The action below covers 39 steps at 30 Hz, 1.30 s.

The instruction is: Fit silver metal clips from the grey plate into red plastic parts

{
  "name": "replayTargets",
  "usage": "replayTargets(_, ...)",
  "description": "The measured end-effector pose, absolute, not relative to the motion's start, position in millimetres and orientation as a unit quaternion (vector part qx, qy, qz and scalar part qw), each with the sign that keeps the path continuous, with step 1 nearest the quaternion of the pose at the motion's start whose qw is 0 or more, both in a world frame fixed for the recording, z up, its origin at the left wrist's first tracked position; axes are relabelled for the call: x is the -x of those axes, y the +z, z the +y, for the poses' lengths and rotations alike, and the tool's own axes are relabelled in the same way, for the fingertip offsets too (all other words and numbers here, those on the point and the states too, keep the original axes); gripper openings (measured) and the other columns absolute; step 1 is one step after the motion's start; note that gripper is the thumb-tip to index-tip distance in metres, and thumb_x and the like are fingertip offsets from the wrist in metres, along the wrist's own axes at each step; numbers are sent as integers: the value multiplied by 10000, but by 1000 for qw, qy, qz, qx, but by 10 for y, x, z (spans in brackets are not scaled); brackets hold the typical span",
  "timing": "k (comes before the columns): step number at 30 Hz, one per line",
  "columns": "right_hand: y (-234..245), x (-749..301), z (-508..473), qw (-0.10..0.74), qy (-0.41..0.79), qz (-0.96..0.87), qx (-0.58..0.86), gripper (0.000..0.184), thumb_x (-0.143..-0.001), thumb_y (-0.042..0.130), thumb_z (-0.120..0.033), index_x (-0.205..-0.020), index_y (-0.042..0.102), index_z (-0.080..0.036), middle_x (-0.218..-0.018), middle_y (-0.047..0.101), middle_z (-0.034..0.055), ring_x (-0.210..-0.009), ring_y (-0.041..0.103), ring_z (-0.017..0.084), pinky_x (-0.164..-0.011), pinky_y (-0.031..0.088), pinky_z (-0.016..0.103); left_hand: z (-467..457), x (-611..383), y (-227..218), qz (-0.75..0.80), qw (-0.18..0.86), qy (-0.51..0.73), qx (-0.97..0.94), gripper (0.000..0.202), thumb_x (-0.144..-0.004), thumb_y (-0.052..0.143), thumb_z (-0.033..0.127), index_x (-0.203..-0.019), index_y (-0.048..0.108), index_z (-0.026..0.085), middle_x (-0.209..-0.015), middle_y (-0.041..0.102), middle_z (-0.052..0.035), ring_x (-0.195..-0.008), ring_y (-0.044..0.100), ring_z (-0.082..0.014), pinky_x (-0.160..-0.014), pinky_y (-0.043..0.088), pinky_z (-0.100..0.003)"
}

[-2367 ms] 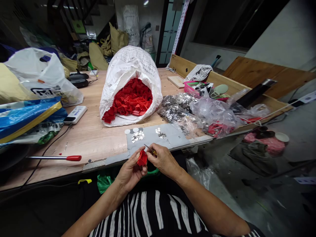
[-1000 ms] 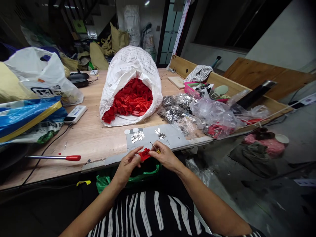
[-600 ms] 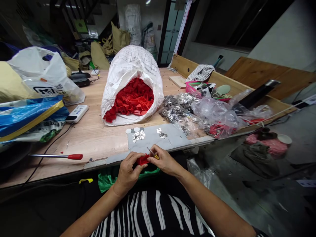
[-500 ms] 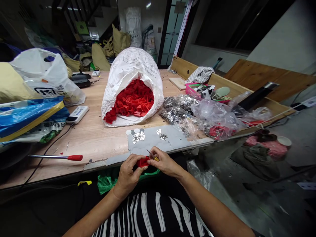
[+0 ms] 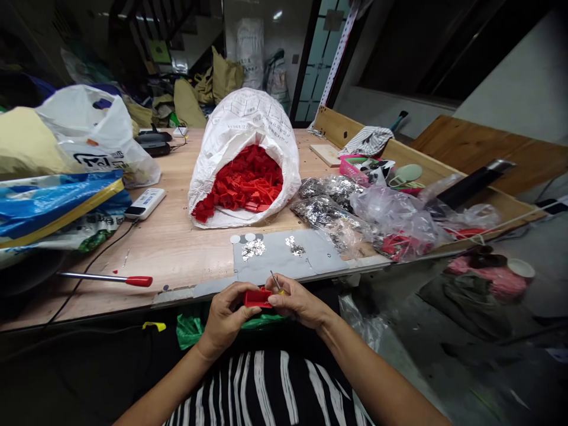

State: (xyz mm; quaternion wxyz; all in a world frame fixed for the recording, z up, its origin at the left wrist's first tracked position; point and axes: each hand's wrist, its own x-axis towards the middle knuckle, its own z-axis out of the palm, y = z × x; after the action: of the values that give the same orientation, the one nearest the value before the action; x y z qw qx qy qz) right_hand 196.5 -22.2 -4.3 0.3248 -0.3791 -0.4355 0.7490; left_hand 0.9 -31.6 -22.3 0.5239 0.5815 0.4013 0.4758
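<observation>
A small red plastic box-like part (image 5: 256, 299) is held in front of the table's near edge, its hollow side facing up toward me. My left hand (image 5: 228, 313) is closed around its left end, thumb along the lower edge. My right hand (image 5: 298, 300) grips a small screwdriver with a yellow handle (image 5: 281, 290), its thin metal shaft pointing up and away; the thumb and fingers of that hand also touch the part's right end. Beyond the hands, two little heaps of shiny metal pieces, a left heap (image 5: 253, 249) and a right heap (image 5: 294, 246), lie on a grey sheet (image 5: 279, 266).
A white sack (image 5: 252, 112) spills many red plastic parts (image 5: 248, 183). Clear bags of metal pieces (image 5: 326, 213) lie to the right. A red-handled rod (image 5: 138, 281), a white power strip (image 5: 145, 203) and plastic bags (image 5: 97, 142) are on the left. A green bag (image 5: 189, 331) hangs under the table.
The red part has been tilted so more of its hollow side shows. My hands remain close together around it. The whole view has shifted slightly.
</observation>
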Motion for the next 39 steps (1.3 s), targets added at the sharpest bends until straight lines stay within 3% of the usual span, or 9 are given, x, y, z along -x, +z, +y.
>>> replayTargets(3,-29,-1916,-150,311,742,-453,383,432,-686,730,-475,-896,475,-197,-616,416,-91,-451,303,36,-427,195,183,-272,18,-306,410,582,497,-497,277,-673,758,236,-940,686,211,-895,691,-28,-835,635,-191,-779,502,-291)
replayTargets(6,-1,-1922,53,289,669,-538,423,358,-766,647,-479,-933,507,-195,-646,479,-66,-476,374,60,-457,286,197,-227,13,-343,409,609,514,-444,300,-681,754,233,-967,671,201,-930,694,-21,-887,633,-184,-836,492,-284)
replayTargets(9,15,-1975,333,304,433,-661,533,169,-820,603,-342,-883,565,-190,-794,590,-5,-673,523,115,-623,400,245,-196,5,-315,418,604,525,-430,331,-713,730,240,-1031,650,205,-984,684,-19,-922,626,-173,-889,471,-284)
replayTargets(11,3,-1997,503,263,281,-715,584,52,-823,585,-222,-863,585,-190,-862,632,21,-807,560,148,-740,406,272,-184,11,-284,435,581,528,-442,355,-727,718,252,-1071,642,211,-1025,665,-23,-952,616,-172,-915,458,-289)
replayTargets(14,-49,-1977,672,208,198,-731,619,34,-818,575,-173,-840,595,-189,-878,649,51,-839,566,177,-778,391,297,-176,32,-260,461,522,526,-489,362,-732,709,264,-1088,653,221,-1075,626,-37,-1016,586,-190,-914,455,-292)
replayTargets(19,-134,-1894,763,191,179,-720,643,30,-823,578,-212,-802,587,-193,-853,641,75,-823,561,205,-750,371,308,-172,60,-294,484,442,511,-556,339,-762,681,257,-1100,656,255,-1089,597,-55,-1057,560,-213,-892,474,-315)
replayTargets(28,-73,-1990,736,203,202,-717,636,30,-821,539,-222,-800,554,-206,-789,637,29,-733,542,169,-654,340,266,-162,27,-385,481,474,550,-490,412,-696,739,232,-1085,603,222,-1053,605,-47,-970,601,-191,-844,513,-300)
replayTargets(36,-35,-1854,357,346,423,-662,513,157,-790,571,-327,-877,534,-202,-841,592,-7,-757,532,141,-704,410,257,-192,-3,-264,489,430,566,-506,269,-654,763,211,-904,665,206,-937,617,-45,-863,594,-183,-793,500,-288)
replayTargets(39,-44,-1748,204,356,437,-662,493,146,-815,555,-323,-898,537,-203,-837,577,-8,-761,525,134,-710,410,250,-210,-9,-234,491,411,562,-524,257,-655,763,204,-895,672,214,-930,617,-45,-877,590,-186,-801,487,-286)
